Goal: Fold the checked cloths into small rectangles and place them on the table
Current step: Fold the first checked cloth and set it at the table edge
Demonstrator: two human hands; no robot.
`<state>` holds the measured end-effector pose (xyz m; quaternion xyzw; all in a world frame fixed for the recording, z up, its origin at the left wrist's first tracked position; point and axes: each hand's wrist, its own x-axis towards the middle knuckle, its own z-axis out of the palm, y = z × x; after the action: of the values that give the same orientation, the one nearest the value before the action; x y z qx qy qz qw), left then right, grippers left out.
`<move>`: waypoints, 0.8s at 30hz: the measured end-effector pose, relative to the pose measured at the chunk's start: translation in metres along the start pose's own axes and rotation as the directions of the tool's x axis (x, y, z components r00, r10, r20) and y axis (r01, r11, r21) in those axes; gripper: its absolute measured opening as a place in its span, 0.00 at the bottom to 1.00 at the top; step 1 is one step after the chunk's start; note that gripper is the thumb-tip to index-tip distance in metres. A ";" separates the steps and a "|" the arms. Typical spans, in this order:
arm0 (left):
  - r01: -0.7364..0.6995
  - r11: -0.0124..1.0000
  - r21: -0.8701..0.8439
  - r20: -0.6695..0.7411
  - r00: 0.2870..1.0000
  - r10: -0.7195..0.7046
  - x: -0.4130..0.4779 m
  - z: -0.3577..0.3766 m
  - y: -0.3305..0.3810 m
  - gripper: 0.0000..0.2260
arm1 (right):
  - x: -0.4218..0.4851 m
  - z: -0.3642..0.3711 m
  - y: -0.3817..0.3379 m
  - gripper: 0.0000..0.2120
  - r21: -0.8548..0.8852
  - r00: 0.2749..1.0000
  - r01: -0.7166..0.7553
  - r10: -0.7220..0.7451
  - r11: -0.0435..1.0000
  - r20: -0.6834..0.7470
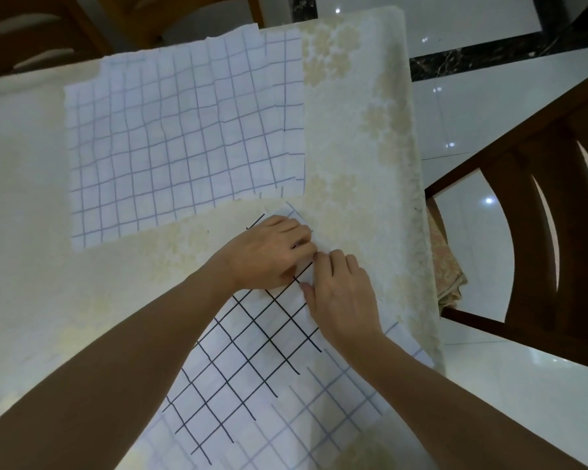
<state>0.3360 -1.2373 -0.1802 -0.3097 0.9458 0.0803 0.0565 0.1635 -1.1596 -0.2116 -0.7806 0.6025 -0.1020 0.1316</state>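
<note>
The tabletop (353,147) wears a cream cover with a faint floral print. Two lots of checked fabric lie on it.

The far checked cloths (184,130) rest flat by the far edge, stacked one on another. Their pale blue lines show, and several layers step out slightly along the stack's right side.

The near checked cloth (258,351) runs slantwise from the near edge up toward the right edge. Its upper layer carries bold black lines. A layer with fainter blue lines shows beneath it, toward the near right corner.

Both hands meet at the far end of this cloth, close to the tabletop's right edge and just short of the far stack. The left hand (272,252) lies knuckles up with its fingers curled round the fabric's far corner. The right hand (343,300) sits just beside it, fingertips touching those of the left. It seems to pinch the cloth's right border between thumb and bent fingers, though the grip is partly hidden under the hand. Both forearms cross the near checked cloth on their way in.

Beyond the right edge stands a dark wooden chair (540,232) with a patterned cushion (447,266) on its seat, set on a glossy white floor (472,113). A second chair (31,28) shows past the far left corner.
</note>
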 end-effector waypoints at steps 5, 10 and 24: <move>-0.017 1.000 -0.013 -0.014 1.000 0.017 0.005 -0.001 -0.002 0.12 | 0.008 0.001 -0.005 0.16 0.044 0.996 -0.092 0.092 0.995 0.010; -0.033 0.999 -0.011 -0.023 0.999 0.033 0.004 -0.001 -0.002 0.05 | 0.012 -0.001 -0.006 0.16 0.041 0.995 -0.104 0.105 0.994 0.001; 0.085 0.996 -0.020 -0.007 0.996 -0.085 -0.015 -0.023 0.015 0.09 | 0.018 -0.029 0.000 0.09 0.159 0.995 0.097 -0.092 0.983 -0.035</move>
<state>0.3383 -1.2212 -0.1540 -0.3505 0.9311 0.0857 0.0530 0.1585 -1.1797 -0.1843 -0.7937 0.5563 -0.1669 0.1809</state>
